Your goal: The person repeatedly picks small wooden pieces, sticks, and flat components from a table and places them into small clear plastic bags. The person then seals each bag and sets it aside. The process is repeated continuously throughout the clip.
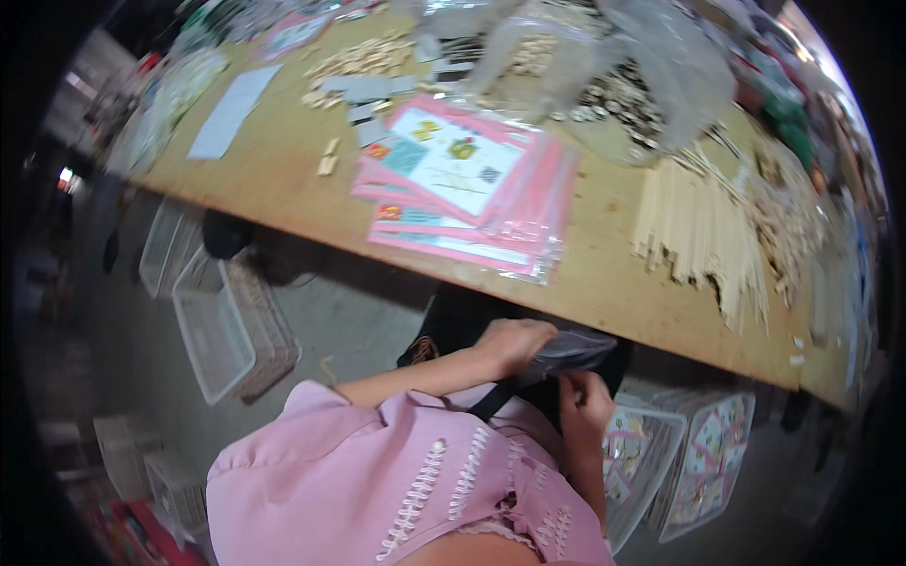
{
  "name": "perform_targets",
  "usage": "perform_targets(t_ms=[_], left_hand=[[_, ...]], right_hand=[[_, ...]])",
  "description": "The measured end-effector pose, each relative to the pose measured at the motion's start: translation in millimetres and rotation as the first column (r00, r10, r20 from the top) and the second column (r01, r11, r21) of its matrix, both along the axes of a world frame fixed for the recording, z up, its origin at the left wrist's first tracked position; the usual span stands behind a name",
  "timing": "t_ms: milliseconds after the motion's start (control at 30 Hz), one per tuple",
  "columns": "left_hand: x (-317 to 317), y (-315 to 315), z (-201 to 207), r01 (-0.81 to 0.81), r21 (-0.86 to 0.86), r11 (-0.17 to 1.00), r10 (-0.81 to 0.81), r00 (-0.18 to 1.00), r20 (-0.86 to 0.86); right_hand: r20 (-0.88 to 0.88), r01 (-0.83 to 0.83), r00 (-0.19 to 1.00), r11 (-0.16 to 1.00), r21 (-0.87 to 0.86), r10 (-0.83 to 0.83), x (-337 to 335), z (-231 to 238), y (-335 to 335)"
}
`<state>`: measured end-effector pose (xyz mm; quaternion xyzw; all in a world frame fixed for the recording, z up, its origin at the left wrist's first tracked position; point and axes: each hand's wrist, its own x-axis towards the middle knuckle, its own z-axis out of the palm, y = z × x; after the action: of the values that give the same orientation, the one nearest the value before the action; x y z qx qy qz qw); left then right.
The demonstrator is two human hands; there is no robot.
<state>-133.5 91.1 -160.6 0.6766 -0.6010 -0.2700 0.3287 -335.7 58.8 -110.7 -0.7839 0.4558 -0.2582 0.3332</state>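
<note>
Below the table's front edge, over my lap, my left hand (514, 344) and my right hand (585, 401) hold a clear plastic bag (574, 351) between them. The left fingers are closed on its left side, while the right fingers pinch its lower right side. Whether anything lies inside the bag is too blurred to tell. On the table just beyond my hands lies a loose stack of pink-bordered printed cards in clear sleeves (462, 189).
The table (255, 203) carries small wooden pieces (363, 61), a white strip (231, 111), flat wooden sticks (698, 231) and small round metallic parts (618, 104) in a clear bag. On the floor are a plastic bin (212, 330) at left and a bin of packets (628, 453) at right.
</note>
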Motion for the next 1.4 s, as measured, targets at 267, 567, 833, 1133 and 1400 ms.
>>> perform_targets(t_ms=[267,567,833,1133,1400], left_hand=[[16.9,24.2,26.2,0.152,-0.062,0.986,-0.147,0.985,0.086],[123.1,55.6,107.8,-0.095,-0.478,0.873,0.188,0.971,0.15],[308.6,68.8,101.3,-0.581,-0.491,0.65,0.752,0.396,0.527],[402.1,47.6,83.2,-0.69,-0.325,0.647,0.739,0.672,0.047],[430.3,31.9,120.7,-0.738,-0.033,0.674,0.199,0.224,-0.954]], right_hand=[[-0.53,-0.477,0.784,0.86,-0.181,0.323,1.0,42.7,-26.0],[-0.412,-0.496,0.83,0.836,-0.235,0.377,2.4,49.5,-45.9],[-0.356,-0.389,0.885,0.895,-0.216,0.299,9.8,62.5,-43.9],[-0.397,-0.381,0.875,0.899,-0.215,0.276,10.0,61.6,-40.6],[-0.388,-0.359,0.884,0.911,-0.203,0.262,3.7,54.7,-39.4]])
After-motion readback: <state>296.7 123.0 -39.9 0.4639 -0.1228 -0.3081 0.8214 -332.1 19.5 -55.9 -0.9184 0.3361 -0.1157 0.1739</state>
